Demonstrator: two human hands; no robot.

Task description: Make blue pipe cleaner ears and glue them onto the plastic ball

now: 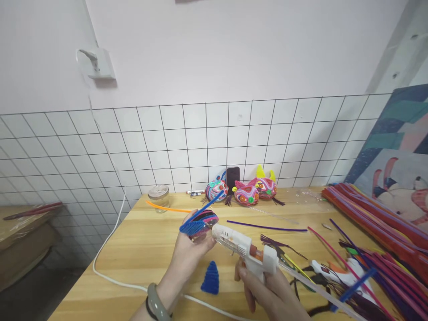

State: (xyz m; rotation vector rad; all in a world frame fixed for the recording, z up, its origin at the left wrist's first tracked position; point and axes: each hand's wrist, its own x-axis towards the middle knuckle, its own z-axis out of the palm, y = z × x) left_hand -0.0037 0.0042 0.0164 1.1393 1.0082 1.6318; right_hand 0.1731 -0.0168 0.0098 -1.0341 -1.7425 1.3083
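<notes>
My left hand is closed around a small rounded craft piece wrapped in blue, pink and dark pipe cleaner, with a loose blue end sticking up. My right hand grips the handle of a white glue gun, whose nozzle points left and touches the craft piece. A clear glue stick trails from the gun's back. A blue pipe-cleaner cone lies on the wooden table just below both hands.
Three finished colourful pipe-cleaner figures and a dark phone stand by the tiled wall. A glass jar, an orange stem and a purple stem lie behind. Heaps of pipe cleaners fill the right. A white cable runs down the left.
</notes>
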